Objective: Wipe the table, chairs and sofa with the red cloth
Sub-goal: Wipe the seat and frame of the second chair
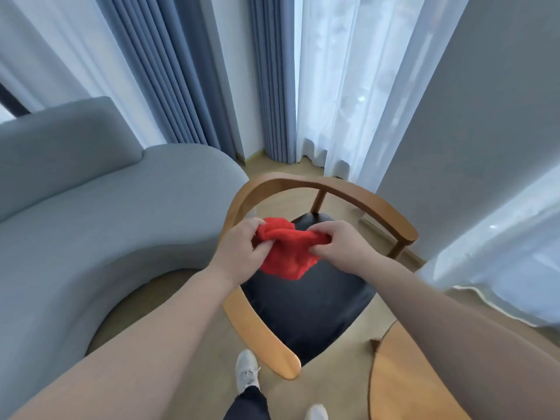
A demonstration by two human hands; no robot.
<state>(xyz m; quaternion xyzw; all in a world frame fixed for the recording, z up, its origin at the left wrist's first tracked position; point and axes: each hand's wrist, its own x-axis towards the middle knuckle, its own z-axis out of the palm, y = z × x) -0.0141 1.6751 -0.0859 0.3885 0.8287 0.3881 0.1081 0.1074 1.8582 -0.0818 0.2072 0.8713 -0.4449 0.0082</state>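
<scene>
Curtains [181,71] behind, sofa [91,207] by chair [303,313], L hand [239,250], R hand [339,247] fingers [321,228] pinching red cloth [288,256]

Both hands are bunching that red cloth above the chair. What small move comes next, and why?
Probably lower the red cloth onto the dark seat and wipe: the left hand and right hand grip it bunched, held over that seat.

Chair [303,313]: curved wooden rail, dark seat.
Red cloth [288,253]: bunched, held in the air above the chair seat.
Left hand [242,247]: grips the cloth's left end, over the chair's rail.
Right hand [339,247]: pinches the cloth's right end, above the seat.
Sofa [91,222]: grey, left of the chair.
Desk [409,374]: wooden, near the chair's right.
</scene>
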